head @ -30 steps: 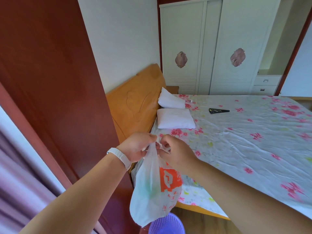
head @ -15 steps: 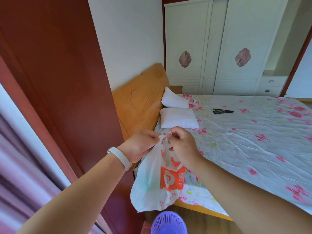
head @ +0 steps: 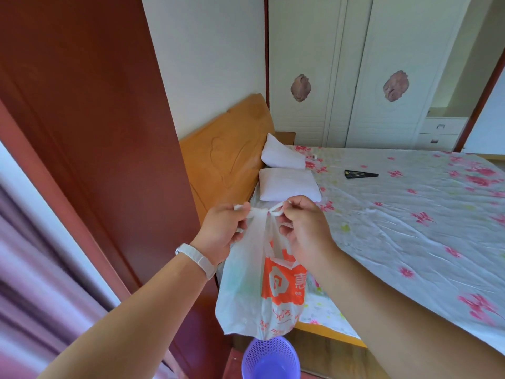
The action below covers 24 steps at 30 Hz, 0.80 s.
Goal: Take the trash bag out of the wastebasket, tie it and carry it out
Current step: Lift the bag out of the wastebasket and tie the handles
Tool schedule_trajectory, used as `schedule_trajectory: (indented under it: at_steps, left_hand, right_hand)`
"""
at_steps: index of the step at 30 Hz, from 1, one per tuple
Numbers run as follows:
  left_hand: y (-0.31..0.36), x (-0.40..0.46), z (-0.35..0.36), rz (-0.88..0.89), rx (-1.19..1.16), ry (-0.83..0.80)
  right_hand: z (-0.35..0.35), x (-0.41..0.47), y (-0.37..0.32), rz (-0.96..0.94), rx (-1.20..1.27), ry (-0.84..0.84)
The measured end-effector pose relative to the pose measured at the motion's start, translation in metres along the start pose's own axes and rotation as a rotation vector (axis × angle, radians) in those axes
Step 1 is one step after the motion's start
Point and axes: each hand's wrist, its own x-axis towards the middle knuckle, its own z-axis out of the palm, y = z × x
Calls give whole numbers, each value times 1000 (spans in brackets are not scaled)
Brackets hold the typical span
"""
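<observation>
A white plastic trash bag (head: 254, 291) with an orange printed panel hangs in the air in front of me, above a purple mesh wastebasket (head: 270, 359) on the floor. My left hand (head: 224, 231) pinches one handle strip of the bag at its top. My right hand (head: 303, 228) grips the other handle, which forms a small loop by my fingers. The two handles cross between my hands in a twisted knot. The bag's bottom hangs just over the basket's rim.
A bed (head: 410, 220) with a flowered sheet fills the right side, with two white pillows (head: 287, 184) and a dark object (head: 360, 174) on it. Its wooden headboard (head: 224, 157) is behind the bag. A red-brown door (head: 90, 149) stands at left, white wardrobes (head: 355, 69) at the back.
The bag has been lifted higher above the basket. My hands have drawn apart, pulling the crossed handles sideways into a tighter knot.
</observation>
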Motion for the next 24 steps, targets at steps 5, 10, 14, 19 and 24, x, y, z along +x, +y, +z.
schedule_trajectory:
  at_steps: [5, 10, 14, 19, 24]
  left_hand:
    - [-7, 5, 4, -5, -229, 48]
    - [-11, 4, 4, 42, -383, -29]
    - [-3, -1, 6, -14, -470, -171]
    - [8, 4, 11, -151, -394, -105]
    - [-8, 23, -4, -248, -157, -34]
  right_hand:
    - [-4, -2, -2, 102, 222, -58]
    - [-9, 0, -1, 135, 281, -149]
    - [-9, 6, -6, 140, 369, -74]
    - [-12, 9, -6, 195, 514, -37]
    - [-27, 19, 10, 277, 433, 36]
